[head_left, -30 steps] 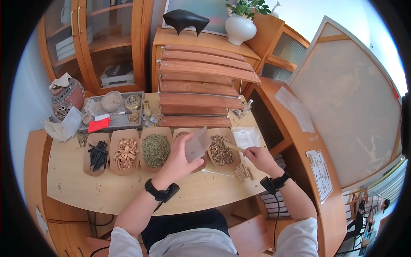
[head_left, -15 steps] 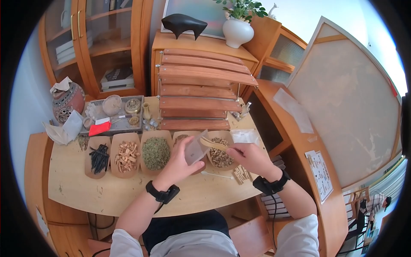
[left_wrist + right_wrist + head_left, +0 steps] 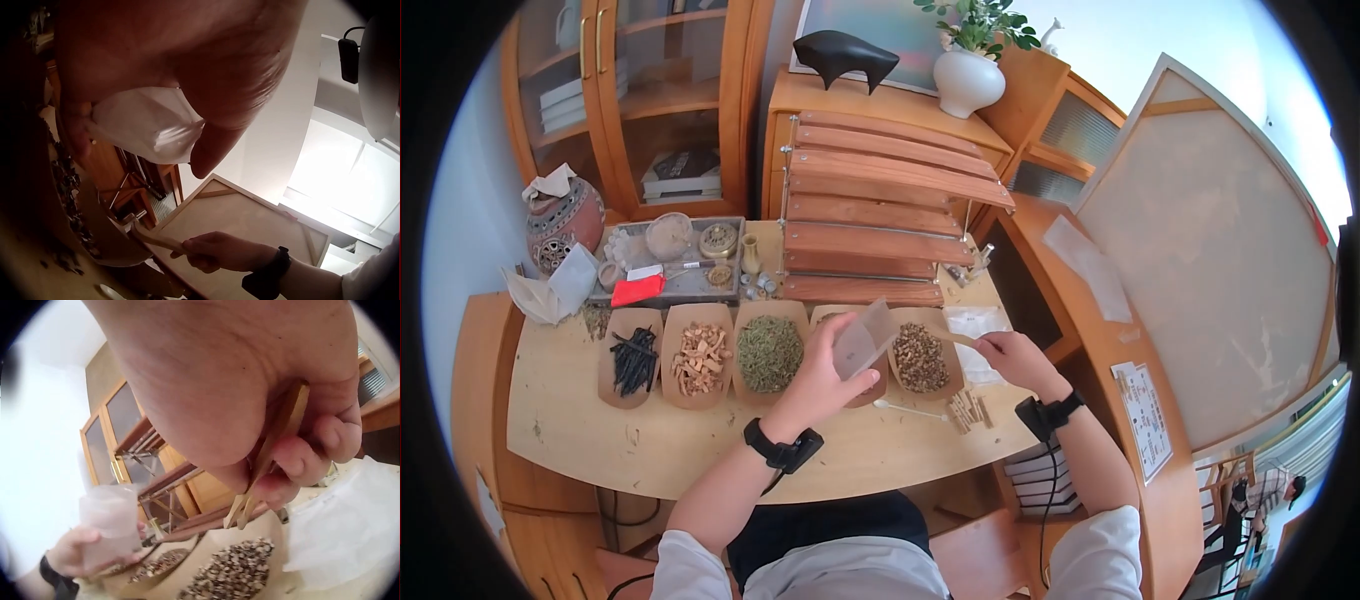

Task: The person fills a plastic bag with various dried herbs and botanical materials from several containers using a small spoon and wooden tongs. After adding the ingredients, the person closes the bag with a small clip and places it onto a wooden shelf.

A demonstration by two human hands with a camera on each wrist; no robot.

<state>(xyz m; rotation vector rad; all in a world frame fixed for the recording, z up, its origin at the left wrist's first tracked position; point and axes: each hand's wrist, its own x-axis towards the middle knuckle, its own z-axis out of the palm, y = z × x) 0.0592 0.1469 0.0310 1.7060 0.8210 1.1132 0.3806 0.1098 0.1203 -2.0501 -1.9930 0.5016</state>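
My left hand [image 3: 812,388] grips a small translucent pouch [image 3: 866,340] between thumb and fingers, above the paper trays. In the right wrist view the pouch [image 3: 111,528] stands upright with its top open. My right hand [image 3: 1020,362] holds thin wooden tongs [image 3: 281,428], their tips close together and pointing down near the rightmost tray. Chopped brown and pale pieces [image 3: 920,358] fill that tray. Another tray [image 3: 825,314] is mostly hidden behind my left hand. Further left are trays of green dried herb [image 3: 768,353], pale wood chips [image 3: 700,357] and dark sticks [image 3: 633,360].
A white plastic bag [image 3: 978,325] lies right of the trays, with short light sticks [image 3: 968,410] and a small white spoon [image 3: 912,410] in front. Behind stand a slatted wooden rack [image 3: 880,240] and a grey tray [image 3: 735,265] of small vessels. A patterned pot [image 3: 565,220] sits at far left.
My right hand brought the tongs left to the pouch's mouth, then drew back right over the rightmost tray. My left hand keeps holding the pouch in nearly the same place.
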